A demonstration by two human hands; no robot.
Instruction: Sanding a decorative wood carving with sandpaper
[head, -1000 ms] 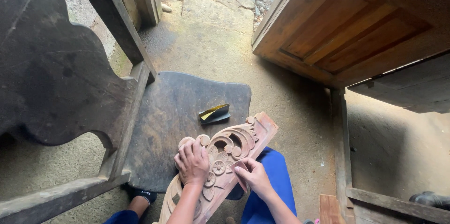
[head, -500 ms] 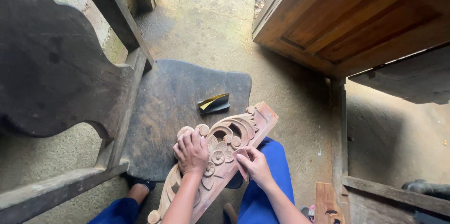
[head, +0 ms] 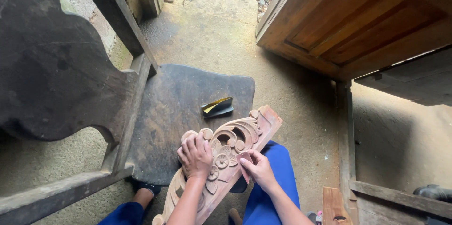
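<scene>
Carved wooden panel [head: 233,147] is pressed down by the left hand [head: 195,156]; a small sandpaper piece [head: 245,164] is pinched in the right hand [head: 258,169], its grip closed around it.

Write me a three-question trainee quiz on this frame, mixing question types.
1. True or false: the left hand lies flat on the carved wooden panel.
2. What does the right hand pinch against the carving? A) a chisel B) a small piece of sandpaper C) a brush
3. What lies on the dark wooden seat beyond the carving?

Key
1. True: it presses down on the flower and scroll work.
2. B
3. A folded dark sheet with a yellow side, apart from both hands.
</scene>
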